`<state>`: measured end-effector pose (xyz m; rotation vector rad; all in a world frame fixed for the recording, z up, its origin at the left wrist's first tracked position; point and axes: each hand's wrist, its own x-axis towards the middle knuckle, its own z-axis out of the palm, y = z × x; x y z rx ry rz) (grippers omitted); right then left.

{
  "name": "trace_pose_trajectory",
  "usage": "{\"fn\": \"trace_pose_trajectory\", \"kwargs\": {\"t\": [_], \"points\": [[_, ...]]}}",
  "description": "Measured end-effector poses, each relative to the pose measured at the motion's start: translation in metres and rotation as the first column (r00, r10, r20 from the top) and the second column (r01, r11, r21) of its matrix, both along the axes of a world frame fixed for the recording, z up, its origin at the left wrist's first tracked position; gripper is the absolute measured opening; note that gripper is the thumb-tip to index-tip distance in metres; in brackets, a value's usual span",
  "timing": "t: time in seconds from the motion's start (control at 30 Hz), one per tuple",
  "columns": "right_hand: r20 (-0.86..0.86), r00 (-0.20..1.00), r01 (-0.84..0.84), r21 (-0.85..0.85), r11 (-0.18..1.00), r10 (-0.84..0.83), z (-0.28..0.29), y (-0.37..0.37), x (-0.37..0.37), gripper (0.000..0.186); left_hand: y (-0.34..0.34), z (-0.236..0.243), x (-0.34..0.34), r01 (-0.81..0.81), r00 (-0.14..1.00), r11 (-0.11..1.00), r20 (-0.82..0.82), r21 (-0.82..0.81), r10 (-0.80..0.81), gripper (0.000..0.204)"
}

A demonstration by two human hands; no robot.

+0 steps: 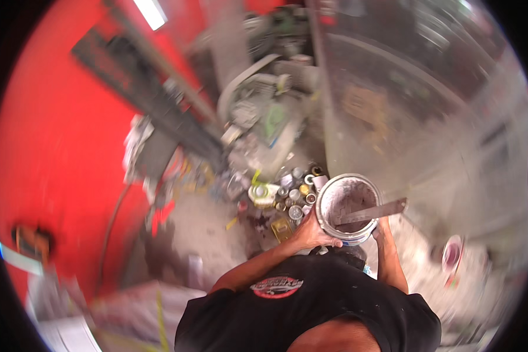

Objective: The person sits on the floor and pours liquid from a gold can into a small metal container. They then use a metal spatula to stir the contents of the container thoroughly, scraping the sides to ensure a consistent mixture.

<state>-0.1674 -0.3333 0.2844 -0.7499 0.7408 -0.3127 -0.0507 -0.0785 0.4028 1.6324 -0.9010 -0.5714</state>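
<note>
In front of my chest I hold a round metal can [334, 198], its open top facing up. The inside wall is smeared with a pale greyish-pink coating. A flat, stained strip like a stirring stick [374, 212] leans in it and sticks out past the right rim. My left hand [315, 232] grips the can's lower left side, thumb near the front rim. On the other side my right hand [382, 229] is pressed to the can, its fingers mostly hidden behind the wall.
Several small cans and lids [295, 193] crowd the floor beyond my left hand, beside a gold tin [281, 230]. A cluttered pale tub [224, 102] stands farther off. Translucent sheeting [405, 117] hangs at right. A dark beam [152, 97] slants before a red wall [58, 129].
</note>
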Motion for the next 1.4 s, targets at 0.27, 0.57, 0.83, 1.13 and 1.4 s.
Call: {"fn": "trace_pose_trajectory", "kwargs": {"t": [0.27, 0.57, 0.83, 1.13, 1.4], "points": [[-0.228, 0.733, 0.581, -0.281, 0.764, -0.641, 0.003, 0.221, -0.103, 0.040, 0.113, 0.033, 0.038, 0.549, 0.834, 0.827, -0.006, 0.118, -0.552, 0.140], [-0.544, 0.630, 0.301, -0.488, 0.819, -0.555, -0.062, 0.403, -0.146, 0.035, 0.181, -0.099, 0.005, 0.816, 0.543, 0.467, -0.175, 0.340, -0.821, 0.120], [-0.427, 0.577, 0.775, 0.018, 0.631, -0.696, -0.349, 0.485, -0.198, 0.034, 0.236, -0.312, -0.027, 0.741, 0.621, 0.438, -0.272, 0.509, -0.735, 0.075], [-0.601, 0.495, 0.750, -0.071, 0.658, -0.628, -0.484, 0.462, -0.240, 0.046, 0.208, -0.454, -0.053, 0.770, 0.548, 0.294, -0.352, 0.566, -0.759, 0.071], [-0.524, 0.560, 0.816, 0.216, 0.536, -0.642, -0.576, 0.400, -0.171, 0.037, 0.168, -0.587, -0.026, 0.689, 0.574, 0.261, -0.288, 0.677, -0.766, 0.073]]}}
